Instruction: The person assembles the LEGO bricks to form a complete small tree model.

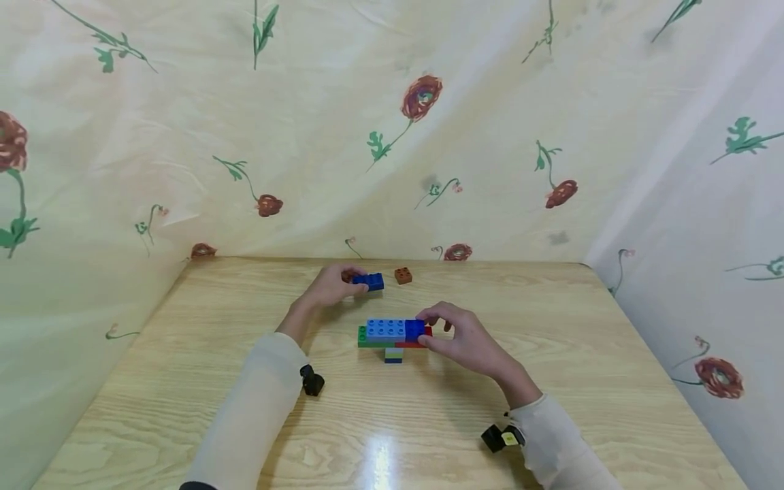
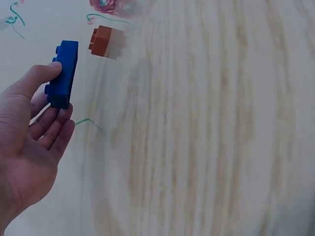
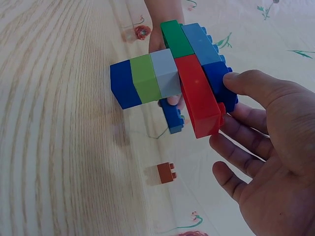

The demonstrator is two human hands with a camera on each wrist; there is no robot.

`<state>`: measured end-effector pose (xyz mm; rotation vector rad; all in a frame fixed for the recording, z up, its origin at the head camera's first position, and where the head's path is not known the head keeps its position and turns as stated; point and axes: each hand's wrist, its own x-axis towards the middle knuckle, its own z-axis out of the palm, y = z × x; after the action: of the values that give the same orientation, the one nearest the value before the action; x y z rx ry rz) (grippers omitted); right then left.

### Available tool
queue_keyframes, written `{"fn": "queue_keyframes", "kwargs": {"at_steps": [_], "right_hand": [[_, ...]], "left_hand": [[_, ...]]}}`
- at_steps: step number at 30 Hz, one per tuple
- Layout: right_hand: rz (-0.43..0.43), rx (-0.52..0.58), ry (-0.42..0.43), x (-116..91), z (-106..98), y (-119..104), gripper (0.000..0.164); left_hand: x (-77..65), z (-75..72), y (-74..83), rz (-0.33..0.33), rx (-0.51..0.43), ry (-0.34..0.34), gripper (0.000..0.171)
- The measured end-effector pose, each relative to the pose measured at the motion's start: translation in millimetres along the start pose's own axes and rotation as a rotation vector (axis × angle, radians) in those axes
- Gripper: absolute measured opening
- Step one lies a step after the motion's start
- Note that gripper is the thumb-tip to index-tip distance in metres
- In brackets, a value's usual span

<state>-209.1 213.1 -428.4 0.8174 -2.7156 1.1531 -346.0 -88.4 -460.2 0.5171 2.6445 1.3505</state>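
In the head view my left hand (image 1: 331,286), at the far side of the table, pinches a dark blue building brick (image 1: 374,281) between thumb and fingers. My right hand (image 1: 463,340) pinches a smaller dark blue brick (image 1: 414,330) on top of a brick structure. Beside that brick, on the same level, sits a light blue brick (image 1: 386,329). Under them lie a green brick (image 3: 178,38) and a red brick (image 3: 199,93), end to end. A stem of white (image 3: 166,71), lime green (image 3: 144,78) and dark blue bricks (image 3: 124,84) supports the structure from below.
A small orange-brown brick (image 1: 403,275) stands near the table's back edge, right of the left hand's brick. The wooden table (image 1: 202,354) meets a flower-patterned cloth (image 1: 331,136) at the back and sides. Black cameras are strapped to both wrists.
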Motion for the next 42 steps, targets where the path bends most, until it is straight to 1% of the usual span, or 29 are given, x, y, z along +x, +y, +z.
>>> {"fn": "queue_keyframes", "kwargs": {"at_steps": [5,11,15,21,25,29,36,42], "right_hand": [[-0.006,0.000,0.000,0.6,0.6,-0.4,0.028],[-0.007,0.009,-0.001,0.3,1.2,0.2,0.028],[0.002,0.007,-0.004,-0.9,1.2,0.9,0.028],[0.007,0.006,-0.007,-1.9,0.1,-0.5,0.028],[0.000,0.002,-0.006,-1.4,-0.4,-0.6,0.028],[-0.002,-0.005,-0.003,-1.2,-0.6,-0.4,0.029],[-0.009,-0.013,0.000,-0.4,-0.1,-0.4,0.029],[-0.013,-0.008,-0.002,-0.4,-0.1,-0.8,0.029]], "left_hand": [[-4.4,-2.8,5.3,0.034,-0.004,0.047,0.036],[-11.9,-7.1,13.0,0.045,-0.051,0.083,0.036],[-18.3,-10.5,21.6,0.061,-0.065,0.102,0.036],[-29.3,-13.4,34.9,0.093,-0.058,0.105,0.036],[-36.9,-13.8,43.1,0.139,-0.042,0.110,0.035],[-43.7,-13.0,46.9,0.192,-0.036,0.114,0.033],[-58.0,-11.5,54.6,0.222,-0.029,0.113,0.033],[-68.2,-7.4,60.4,0.279,-0.024,0.110,0.033]]}}
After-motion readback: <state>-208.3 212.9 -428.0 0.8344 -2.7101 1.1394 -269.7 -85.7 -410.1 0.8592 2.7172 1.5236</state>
